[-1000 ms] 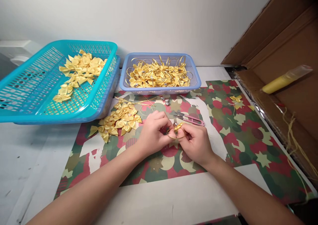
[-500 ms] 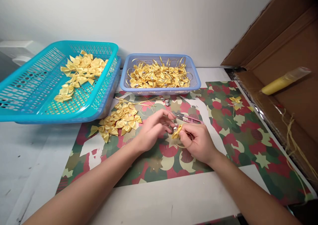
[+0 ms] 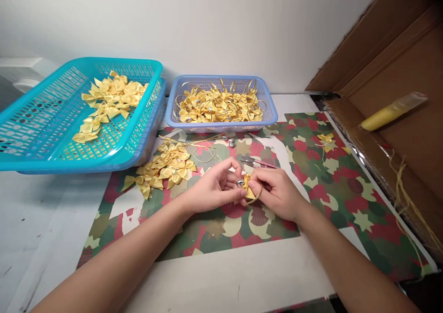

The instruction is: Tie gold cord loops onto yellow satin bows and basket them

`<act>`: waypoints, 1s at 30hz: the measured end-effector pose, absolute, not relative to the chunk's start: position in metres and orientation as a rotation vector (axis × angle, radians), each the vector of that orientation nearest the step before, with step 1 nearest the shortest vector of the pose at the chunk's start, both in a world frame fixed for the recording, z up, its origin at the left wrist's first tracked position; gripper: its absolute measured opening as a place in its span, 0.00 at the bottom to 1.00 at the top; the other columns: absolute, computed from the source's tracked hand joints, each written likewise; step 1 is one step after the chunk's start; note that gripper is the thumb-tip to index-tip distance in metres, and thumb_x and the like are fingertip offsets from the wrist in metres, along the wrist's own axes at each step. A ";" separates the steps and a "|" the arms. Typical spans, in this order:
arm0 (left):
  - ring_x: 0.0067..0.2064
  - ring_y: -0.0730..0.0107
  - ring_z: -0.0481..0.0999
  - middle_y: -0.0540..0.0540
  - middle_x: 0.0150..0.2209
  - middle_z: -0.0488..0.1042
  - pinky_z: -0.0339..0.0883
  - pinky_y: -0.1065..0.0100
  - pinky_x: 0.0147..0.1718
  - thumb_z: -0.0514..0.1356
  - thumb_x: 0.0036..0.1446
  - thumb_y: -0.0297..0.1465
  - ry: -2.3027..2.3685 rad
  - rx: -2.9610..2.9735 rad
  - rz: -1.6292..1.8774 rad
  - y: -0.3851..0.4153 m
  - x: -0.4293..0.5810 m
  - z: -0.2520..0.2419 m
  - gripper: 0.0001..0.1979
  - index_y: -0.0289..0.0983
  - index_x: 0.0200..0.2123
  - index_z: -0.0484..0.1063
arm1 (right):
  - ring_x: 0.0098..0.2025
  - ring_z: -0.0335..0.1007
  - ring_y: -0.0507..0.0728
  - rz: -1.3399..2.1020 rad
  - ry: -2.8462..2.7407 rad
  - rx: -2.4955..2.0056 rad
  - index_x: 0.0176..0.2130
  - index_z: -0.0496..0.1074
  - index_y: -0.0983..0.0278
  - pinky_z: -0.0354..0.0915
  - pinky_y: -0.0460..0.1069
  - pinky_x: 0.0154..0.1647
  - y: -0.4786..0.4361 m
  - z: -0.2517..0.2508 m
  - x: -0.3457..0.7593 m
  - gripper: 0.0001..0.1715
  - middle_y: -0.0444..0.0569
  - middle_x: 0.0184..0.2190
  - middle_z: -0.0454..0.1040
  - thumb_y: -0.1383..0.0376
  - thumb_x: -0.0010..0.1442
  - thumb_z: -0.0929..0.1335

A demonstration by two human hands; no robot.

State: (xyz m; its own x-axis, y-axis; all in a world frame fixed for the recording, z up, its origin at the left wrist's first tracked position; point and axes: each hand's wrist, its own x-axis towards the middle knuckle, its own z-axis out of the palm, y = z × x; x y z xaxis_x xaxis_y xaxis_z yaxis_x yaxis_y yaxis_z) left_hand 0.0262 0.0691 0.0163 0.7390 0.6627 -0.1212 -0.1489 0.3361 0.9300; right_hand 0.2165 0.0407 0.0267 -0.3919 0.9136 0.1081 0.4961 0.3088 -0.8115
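Observation:
A yellow ribbon bow [image 3: 249, 193] with a gold cord loop hangs between my two hands over the patterned sheet. My right hand [image 3: 278, 191] pinches the bow and its cord between thumb and fingers. From the left, my left hand [image 3: 219, 186] has its thumb and curled fingers closed on the bow's near edge. A small silver bell [image 3: 240, 183] shows at the bow, beside the left fingers. Just beyond the hands lie thread snips [image 3: 258, 162], partly hidden by my right hand. Loose yellow bows [image 3: 166, 168] are heaped to the left.
A turquoise basket [image 3: 134, 142] holding yellow bows stands at the left. The blue-purple basket [image 3: 221, 127] behind holds bows with gold loops. Several silver bells [image 3: 231, 142] and gold cords [image 3: 204, 154] lie before it. One bow [image 3: 325, 138] rests at right, near a cardboard wall [image 3: 398, 64].
My left hand has closed in on the bow, its thumb now touching it. The bow has tilted and shifted slightly down, with my right hand still holding it.

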 end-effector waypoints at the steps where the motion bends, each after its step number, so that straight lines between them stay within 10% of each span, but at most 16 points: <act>1: 0.29 0.74 0.78 0.53 0.27 0.73 0.70 0.73 0.29 0.66 0.55 0.31 0.545 1.100 0.572 0.069 0.026 0.016 0.16 0.39 0.34 0.57 | 0.24 0.59 0.50 0.971 -1.991 -1.259 0.24 0.65 0.63 0.56 0.45 0.25 0.041 0.027 0.218 0.15 0.41 0.20 0.65 0.65 0.63 0.62; 13: 0.26 0.72 0.80 0.48 0.27 0.76 0.66 0.75 0.23 0.67 0.53 0.32 0.647 1.141 0.678 0.068 0.028 0.013 0.11 0.34 0.27 0.68 | 0.43 0.64 0.63 0.241 -2.099 -1.763 0.38 0.70 0.61 0.60 0.56 0.43 0.064 0.014 0.247 0.13 0.50 0.40 0.73 0.58 0.55 0.72; 30: 0.26 0.71 0.79 0.48 0.32 0.80 0.74 0.69 0.30 0.68 0.51 0.32 0.693 1.000 0.669 0.072 0.025 0.011 0.28 0.40 0.56 0.71 | 0.39 0.74 0.57 0.768 -1.787 -1.629 0.41 0.67 0.60 0.69 0.50 0.35 0.049 0.029 0.263 0.07 0.49 0.37 0.75 0.60 0.64 0.64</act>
